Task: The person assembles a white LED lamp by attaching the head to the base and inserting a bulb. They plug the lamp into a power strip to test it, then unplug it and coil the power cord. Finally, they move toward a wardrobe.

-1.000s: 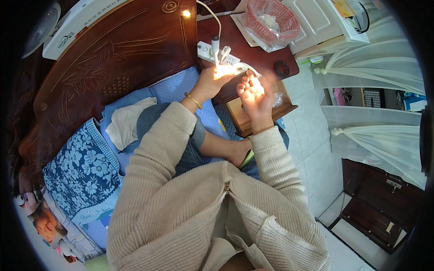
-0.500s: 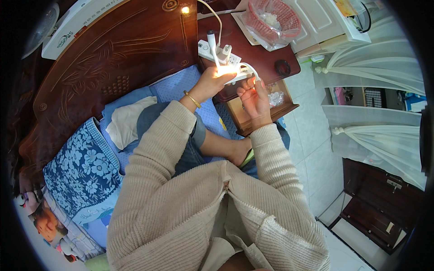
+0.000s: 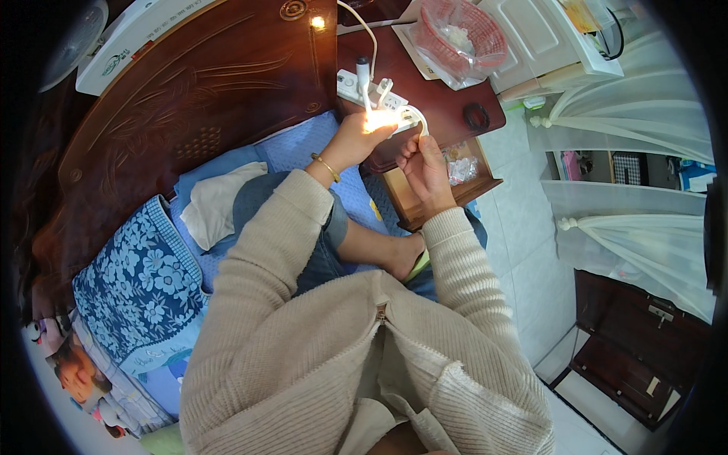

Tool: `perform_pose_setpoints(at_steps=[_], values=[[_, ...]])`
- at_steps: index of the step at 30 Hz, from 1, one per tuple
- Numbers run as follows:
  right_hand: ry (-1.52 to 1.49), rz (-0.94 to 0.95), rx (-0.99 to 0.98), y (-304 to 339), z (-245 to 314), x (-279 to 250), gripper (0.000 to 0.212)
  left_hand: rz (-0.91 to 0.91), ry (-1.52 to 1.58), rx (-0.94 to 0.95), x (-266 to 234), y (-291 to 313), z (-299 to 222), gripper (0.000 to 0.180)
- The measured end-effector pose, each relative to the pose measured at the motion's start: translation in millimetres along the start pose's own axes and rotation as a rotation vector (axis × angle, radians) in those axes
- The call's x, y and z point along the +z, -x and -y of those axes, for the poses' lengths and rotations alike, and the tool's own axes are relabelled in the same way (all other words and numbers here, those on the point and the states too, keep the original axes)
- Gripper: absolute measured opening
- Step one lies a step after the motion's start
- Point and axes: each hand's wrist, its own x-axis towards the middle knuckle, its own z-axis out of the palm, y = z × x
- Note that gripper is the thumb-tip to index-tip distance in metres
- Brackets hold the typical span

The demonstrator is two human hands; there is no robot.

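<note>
My left hand (image 3: 355, 142), with a gold bangle at its wrist, is closed around a small glowing white lamp (image 3: 381, 120). The glare hides the lamp's shape and part of the fingers. A white cord (image 3: 418, 116) curves away from the glow, and my right hand (image 3: 426, 171) pinches its end between thumb and fingers. Just beyond the left hand, a white power strip (image 3: 347, 85) lies on the dark red bedside table (image 3: 447, 106), with a white plug (image 3: 384, 92) on it. A white stick with a grey tip (image 3: 363, 72) rises by the lamp.
Below my right hand, an open wooden drawer (image 3: 409, 208) holds a clear plastic packet (image 3: 462, 171). A black ring-shaped band (image 3: 476, 116) and a pink basket (image 3: 481, 45) with plastic bags sit on the table. A carved headboard (image 3: 189, 98) stands at left; blue bedding (image 3: 303, 144) lies beneath me.
My right hand has drawn slightly left and down, its fingers curling closer around the cord's end. The left hand still holds the glowing lamp, almost in place.
</note>
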Motion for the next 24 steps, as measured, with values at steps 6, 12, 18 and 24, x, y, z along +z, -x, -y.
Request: perform_pose_setpoints(at_steps=[6,12,18,24], values=[[0.122,-0.087,0.056,13,17,3,0.020,-0.051,-0.230,0.165,0,1,-4,0.024],[0.080,-0.138,0.114,20,25,-8,0.044,-0.053,-0.253,0.158,-1,1,-6,0.024],[0.065,-0.236,0.118,23,27,-19,0.047,-0.065,-0.255,0.185,-1,1,-4,0.025],[0.058,-0.383,0.104,32,27,-31,0.044,-0.068,-0.288,0.192,-1,1,-6,0.024]])
